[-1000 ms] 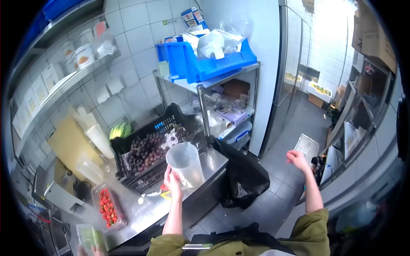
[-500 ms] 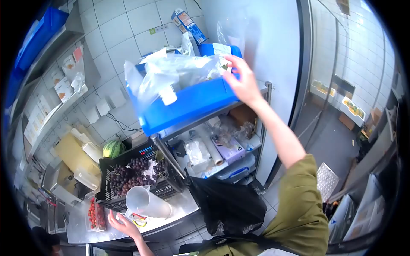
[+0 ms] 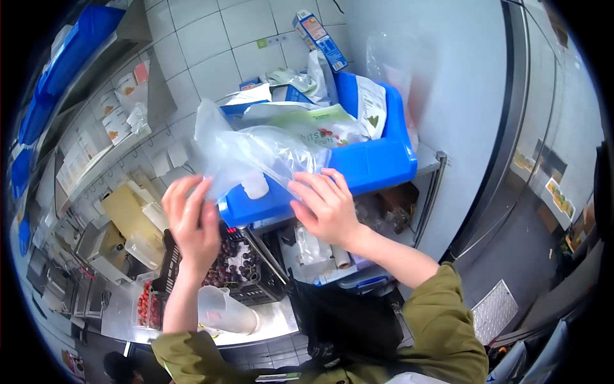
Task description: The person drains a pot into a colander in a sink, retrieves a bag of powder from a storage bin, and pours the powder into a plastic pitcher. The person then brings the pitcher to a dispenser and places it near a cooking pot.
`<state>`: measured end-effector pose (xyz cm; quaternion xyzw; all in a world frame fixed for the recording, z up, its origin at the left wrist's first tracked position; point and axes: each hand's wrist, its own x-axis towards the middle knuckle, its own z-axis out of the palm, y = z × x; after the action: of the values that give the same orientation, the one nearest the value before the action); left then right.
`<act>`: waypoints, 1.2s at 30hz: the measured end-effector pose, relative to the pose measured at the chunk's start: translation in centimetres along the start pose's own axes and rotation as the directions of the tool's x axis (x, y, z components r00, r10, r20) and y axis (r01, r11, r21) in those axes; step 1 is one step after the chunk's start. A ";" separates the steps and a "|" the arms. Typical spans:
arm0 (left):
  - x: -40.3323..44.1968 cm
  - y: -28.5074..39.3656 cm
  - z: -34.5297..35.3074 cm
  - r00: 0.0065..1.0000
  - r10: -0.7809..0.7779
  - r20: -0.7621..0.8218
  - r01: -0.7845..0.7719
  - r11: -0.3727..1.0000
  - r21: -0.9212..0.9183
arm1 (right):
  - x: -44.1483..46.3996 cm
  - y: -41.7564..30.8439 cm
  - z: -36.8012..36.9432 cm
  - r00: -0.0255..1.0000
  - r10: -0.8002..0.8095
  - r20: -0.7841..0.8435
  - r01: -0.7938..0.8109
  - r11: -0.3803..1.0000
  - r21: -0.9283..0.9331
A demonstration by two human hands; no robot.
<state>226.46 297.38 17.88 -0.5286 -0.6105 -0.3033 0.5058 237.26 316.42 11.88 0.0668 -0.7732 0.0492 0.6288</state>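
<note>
A clear plastic bag (image 3: pixel 249 150) lies over the front left of a blue bin (image 3: pixel 377 163) on the metal rack. My right hand (image 3: pixel 327 208) is at the bag's lower right edge, in front of the bin, with the thumb apart from the fingers; whether it touches the film I cannot tell. My left hand (image 3: pixel 192 227) is raised at the bin's left front corner, close to the bag, its fingers spread. A white capped spout (image 3: pixel 255 185) hangs at the bin's front between the hands. Behind the bag lies a green-and-white printed pouch (image 3: pixel 323 127).
Below, a black crate holds dark grapes (image 3: pixel 233 262). A clear pitcher (image 3: pixel 224 310) and a box of small red fruit (image 3: pixel 148 307) stand on the metal counter (image 3: pixel 121 320). A black bag (image 3: pixel 345 313) hangs by the rack. Shelves line the left wall.
My left hand has risen from beside the pitcher to the bin's left corner. My right hand has moved from the bin's right rim to the plastic bag's front. The view has shifted.
</note>
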 end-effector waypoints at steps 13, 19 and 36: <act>9.7 -0.1 6.1 0.721 0.271 0.637 -0.413 0.907 0.081 | 13.8 9.4 -2.7 0.346 0.432 0.833 -0.748 0.663 -0.033; 7.4 -1.2 6.4 0.736 0.344 0.583 -0.482 0.871 0.093 | 17.5 14.9 6.6 0.682 0.090 0.726 -0.102 0.994 -0.027; 6.1 -4.3 4.2 0.604 0.496 0.624 -0.501 0.845 -0.187 | 22.3 29.4 4.4 0.792 0.583 -0.182 -0.496 0.439 -0.749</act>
<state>221.55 302.12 23.05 -0.7469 -0.5761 0.0548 0.3274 223.71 343.83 33.04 -0.4533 -0.7293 -0.0886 0.5048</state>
